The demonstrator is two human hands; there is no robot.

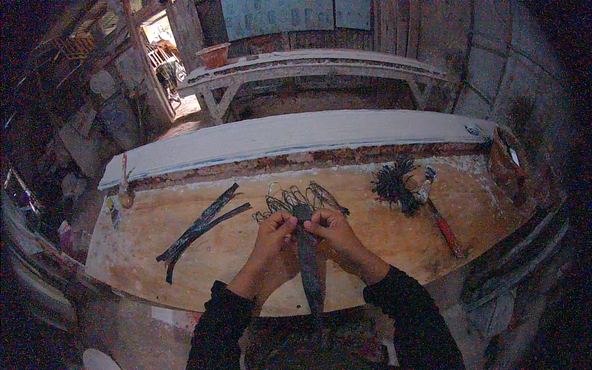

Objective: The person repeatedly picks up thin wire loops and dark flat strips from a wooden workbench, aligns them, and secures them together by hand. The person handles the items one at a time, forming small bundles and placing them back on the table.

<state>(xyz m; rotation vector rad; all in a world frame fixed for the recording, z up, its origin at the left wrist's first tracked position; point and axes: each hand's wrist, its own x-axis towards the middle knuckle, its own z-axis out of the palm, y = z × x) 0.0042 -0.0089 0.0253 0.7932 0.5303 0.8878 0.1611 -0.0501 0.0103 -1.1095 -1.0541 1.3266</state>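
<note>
My left hand (275,237) and my right hand (341,237) meet at the middle of the wooden table. Between thumbs and fingers, both pinch the upper part of a long dark grey strip (310,265). Its lower length runs down toward me, past the table's near edge. Just beyond my fingers lies a spread of thin dark looped strands (290,196); whether they join the strip is hidden by my hands. Several flat black strips (203,223) lie left of my left hand. A bushy dark bundle of short strands (395,185) sits to the right.
A red-handled tool (445,229) with a pale end lies beside the bundle. Along the far side of the tabletop (142,246) runs a raised whitish board (296,137). A brown container (507,154) stands far right. Farther back, a bench (320,63) holds a reddish pot (214,56).
</note>
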